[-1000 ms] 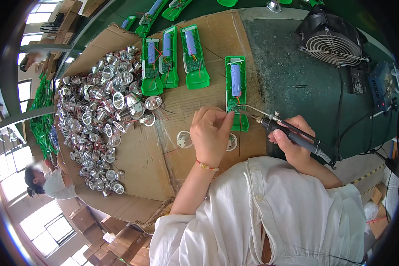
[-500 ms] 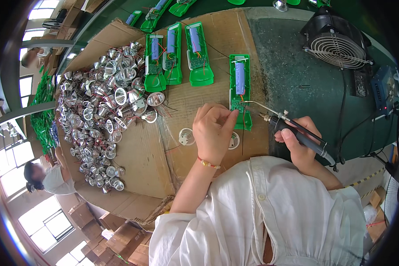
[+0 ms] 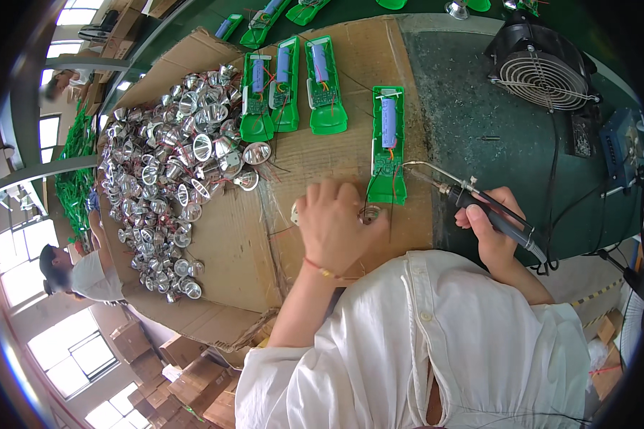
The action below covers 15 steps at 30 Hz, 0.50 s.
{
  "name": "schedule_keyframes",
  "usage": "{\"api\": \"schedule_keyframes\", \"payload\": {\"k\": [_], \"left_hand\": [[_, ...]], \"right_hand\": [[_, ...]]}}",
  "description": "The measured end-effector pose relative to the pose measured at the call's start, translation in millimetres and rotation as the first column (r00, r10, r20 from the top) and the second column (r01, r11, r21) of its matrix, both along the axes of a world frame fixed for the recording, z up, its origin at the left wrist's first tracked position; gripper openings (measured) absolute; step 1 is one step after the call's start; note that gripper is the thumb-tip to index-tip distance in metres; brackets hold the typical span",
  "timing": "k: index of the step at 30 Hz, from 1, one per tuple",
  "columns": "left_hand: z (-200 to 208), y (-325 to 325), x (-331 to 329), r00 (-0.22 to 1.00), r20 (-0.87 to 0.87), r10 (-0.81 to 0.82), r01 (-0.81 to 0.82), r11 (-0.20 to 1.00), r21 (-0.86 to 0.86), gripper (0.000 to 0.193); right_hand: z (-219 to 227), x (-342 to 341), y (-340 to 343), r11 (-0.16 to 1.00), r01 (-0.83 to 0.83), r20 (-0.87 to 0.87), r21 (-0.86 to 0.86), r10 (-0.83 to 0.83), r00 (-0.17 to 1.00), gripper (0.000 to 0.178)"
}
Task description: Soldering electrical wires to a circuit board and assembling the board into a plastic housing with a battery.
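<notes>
My right hand (image 3: 491, 223) grips a soldering iron (image 3: 495, 220) with a thin metal feed tube fixed along it. Its tip is just right of the circuit board (image 3: 386, 166) in a green plastic housing (image 3: 388, 191), which also holds a purple battery cell (image 3: 388, 121). Below that housing, my left hand (image 3: 334, 225) hovers palm down over the cardboard, slightly blurred, fingers bent and thumb apart. Between thumb and fingers shows a small reflector cup (image 3: 370, 214); whether I touch it is hidden. Another pale round piece (image 3: 294, 213) peeks out at the hand's left.
A heap of silvery reflector cups (image 3: 186, 154) lies on the cardboard (image 3: 229, 250) at left. Several green housings (image 3: 327, 118) with cells stand beyond. At right are a black fan (image 3: 544, 75), a blue soldering station (image 3: 622, 139) and cables. A co-worker (image 3: 86, 275) is at far left.
My left hand has moved down and slightly left, away from the board, its pinch opening. The soldering iron has drawn back a little to the right. The view has shifted slightly.
</notes>
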<state>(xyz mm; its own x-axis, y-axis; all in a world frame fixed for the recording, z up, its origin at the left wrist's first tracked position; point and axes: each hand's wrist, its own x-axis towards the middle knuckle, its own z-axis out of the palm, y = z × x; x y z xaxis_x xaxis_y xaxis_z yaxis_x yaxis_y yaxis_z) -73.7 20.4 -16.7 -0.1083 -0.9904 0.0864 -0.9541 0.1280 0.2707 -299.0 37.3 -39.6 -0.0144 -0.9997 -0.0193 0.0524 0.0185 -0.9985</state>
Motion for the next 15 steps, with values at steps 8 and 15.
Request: {"api": "schedule_keyframes", "payload": {"k": [8,15], "left_hand": [[-10.9,1.0,14.4,0.984,-0.151,0.093,-0.081,0.993,0.086,0.007],[-9.0,0.4,5.6,0.474,-0.782,0.405,-0.243,0.914,0.326,0.016]], "right_hand": [[5.5,-3.7,1.2,0.999,-0.032,-0.010,-0.026,0.032,0.999,0.017],[0.5,-3.0,0.7,0.993,-0.112,-0.068,-0.041,0.109,0.992,0.016]]}}
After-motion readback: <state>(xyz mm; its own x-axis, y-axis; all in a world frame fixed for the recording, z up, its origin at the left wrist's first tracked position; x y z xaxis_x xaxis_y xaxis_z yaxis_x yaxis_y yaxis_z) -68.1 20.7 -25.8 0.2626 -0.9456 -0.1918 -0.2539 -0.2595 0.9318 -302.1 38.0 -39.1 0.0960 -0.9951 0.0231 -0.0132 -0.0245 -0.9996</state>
